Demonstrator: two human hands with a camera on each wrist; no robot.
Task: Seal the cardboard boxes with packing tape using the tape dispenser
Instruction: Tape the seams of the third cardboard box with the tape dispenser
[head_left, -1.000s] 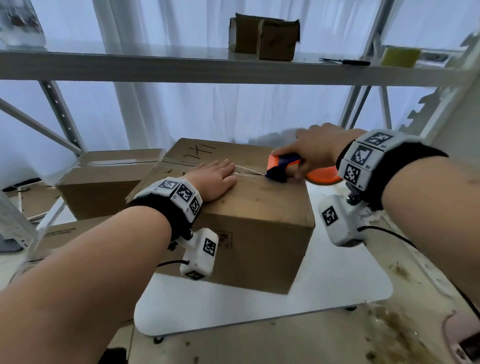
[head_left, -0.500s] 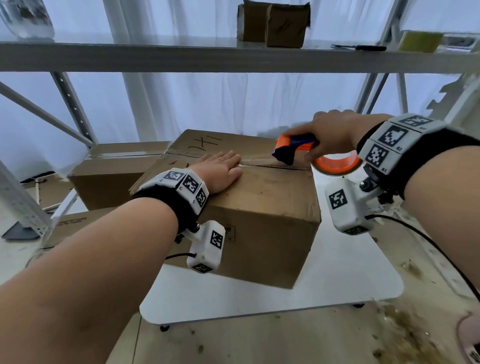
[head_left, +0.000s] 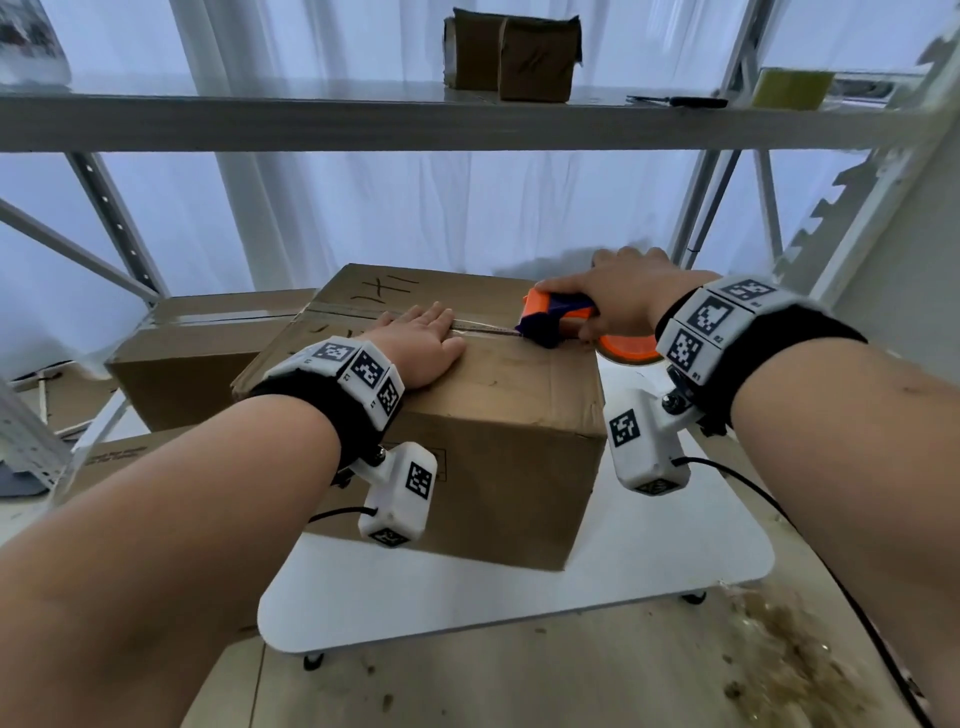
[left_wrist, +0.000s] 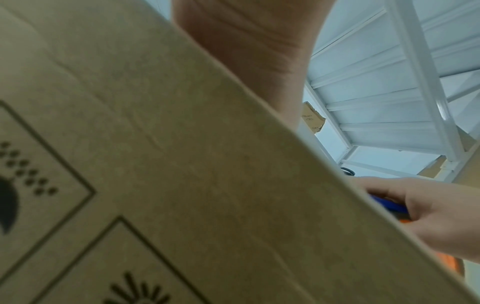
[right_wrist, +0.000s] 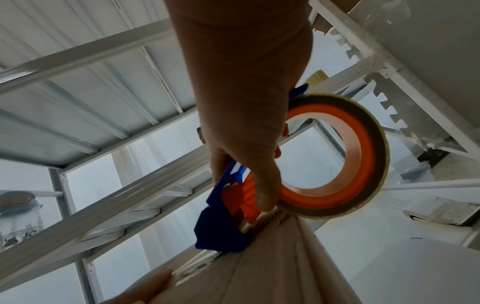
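Nearest, a white board (head_left: 519, 603) on small feet, over a wooden floor (head_left: 519, 686) scattered with brown debris. On the board, a closed cardboard box (head_left: 509, 447), printed symbols on its near side (left_wrist: 39, 174). Flat on the box top, the left hand (head_left: 421, 345), fingers straight and together, pressing beside the centre seam. Along that seam, a strip of tape (head_left: 483, 328) running from the left fingertips to the dispenser (head_left: 553, 322). At the box's right top edge, the right hand (head_left: 618, 296) curled round the orange-and-blue dispenser, thumb along its side; blue nose (right_wrist: 221, 232) down on the cardboard, tape roll (right_wrist: 335, 156) hanging past the edge. Behind and left, a second box (head_left: 202, 358), top glossy with tape, just beside the first. In front of it, low at left, another cardboard piece (head_left: 124, 457), partly hidden by the arm. Farther up, a white metal shelf (head_left: 363, 122) carrying two small boxes (head_left: 514, 54), a dark tool (head_left: 680, 101), too small to tell which, and a yellow-green block (head_left: 792, 88). Farthest, a pale curtain (head_left: 389, 218).
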